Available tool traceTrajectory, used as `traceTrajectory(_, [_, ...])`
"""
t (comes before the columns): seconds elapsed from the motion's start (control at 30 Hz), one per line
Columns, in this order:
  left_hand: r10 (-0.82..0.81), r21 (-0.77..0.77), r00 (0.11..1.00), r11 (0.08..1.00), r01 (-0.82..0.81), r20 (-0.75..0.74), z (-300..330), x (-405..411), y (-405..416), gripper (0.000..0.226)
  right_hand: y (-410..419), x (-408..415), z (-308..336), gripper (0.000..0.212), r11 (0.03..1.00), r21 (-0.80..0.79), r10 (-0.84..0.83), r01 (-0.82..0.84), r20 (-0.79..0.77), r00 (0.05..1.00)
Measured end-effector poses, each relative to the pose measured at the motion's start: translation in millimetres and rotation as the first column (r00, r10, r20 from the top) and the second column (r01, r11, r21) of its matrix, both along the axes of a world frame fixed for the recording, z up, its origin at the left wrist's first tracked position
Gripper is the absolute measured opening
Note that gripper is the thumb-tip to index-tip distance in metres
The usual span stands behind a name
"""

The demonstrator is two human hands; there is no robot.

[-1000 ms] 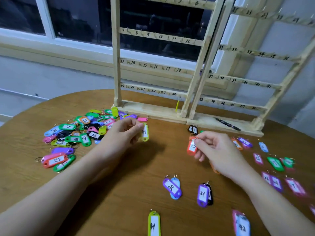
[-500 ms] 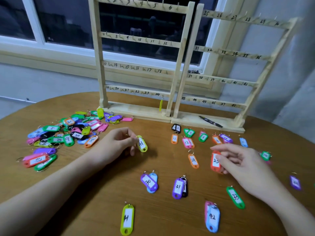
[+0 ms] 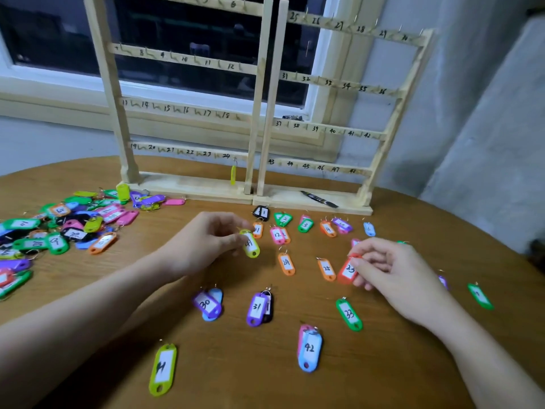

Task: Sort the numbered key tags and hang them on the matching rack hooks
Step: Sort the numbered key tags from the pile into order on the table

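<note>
My left hand (image 3: 209, 240) pinches a yellow-green key tag (image 3: 251, 245) by its ring, just above the table. A red tag marked 23 (image 3: 348, 270) is pinched in my right hand (image 3: 389, 270), low over the table beside an orange tag 25 (image 3: 326, 269). The wooden rack (image 3: 265, 113) with numbered hooks stands at the back; one yellow tag (image 3: 233, 174) hangs near hook 24. Sorted tags lie in rows on the table: orange 24 (image 3: 286, 263), purple 30 (image 3: 207, 304), purple 31 (image 3: 257, 309), green 33 (image 3: 349, 314), blue 42 (image 3: 309, 349).
A heap of unsorted coloured tags (image 3: 59, 228) covers the left of the round wooden table (image 3: 236, 379). A black pen (image 3: 319, 199) lies on the rack's base. A yellow-green tag (image 3: 162, 369) lies near the front edge. A window and wall stand behind the rack.
My right hand carried the red tag from the table's middle to the right, beside the orange tags. My left hand moved right with the yellow-green tag. My view shifted left and closer.
</note>
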State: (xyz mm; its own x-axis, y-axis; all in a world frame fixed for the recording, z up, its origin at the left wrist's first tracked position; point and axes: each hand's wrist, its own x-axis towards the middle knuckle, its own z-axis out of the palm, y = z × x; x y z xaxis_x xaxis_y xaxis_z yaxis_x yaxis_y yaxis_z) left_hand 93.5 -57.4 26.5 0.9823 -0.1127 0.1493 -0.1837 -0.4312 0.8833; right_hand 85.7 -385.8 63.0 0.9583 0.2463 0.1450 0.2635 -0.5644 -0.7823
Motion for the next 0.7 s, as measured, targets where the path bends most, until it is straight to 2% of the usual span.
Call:
traceTrajectory(0.27, [-0.084, 0.034, 0.996, 0.996, 0.083, 0.026, 1.0, 15.4, -20.4, 0.014, 10.1, 19.6, 6.8, 0.013, 0.995, -0.095, 0.007, -0.001, 0.058, 0.998])
traceTrajectory(0.4, [-0.064, 0.039, 0.998, 0.997, 0.063, 0.005, -8.1, 19.3, -13.2, 0.014, 39.5, 33.9, 3.0, 0.012, 0.976, -0.203, 0.091, -0.075, 0.068, 0.994])
traceTrajectory(0.5, [-0.028, -0.022, 1.000, 0.999, 0.028, -0.003, -13.7, 19.9, -5.4, 0.016, 68.8, 45.8, -4.9, 0.013, 0.964, -0.228, 0.150, -0.137, 0.040, 0.988])
traceTrajectory(0.7, [0.025, 0.008, 0.999, 1.000, -0.025, -0.032, -12.5, 20.4, 21.1, 0.018, 111.2, 62.5, -14.8, 0.016, 0.928, -0.285, 0.245, -0.239, -0.016, 0.969])
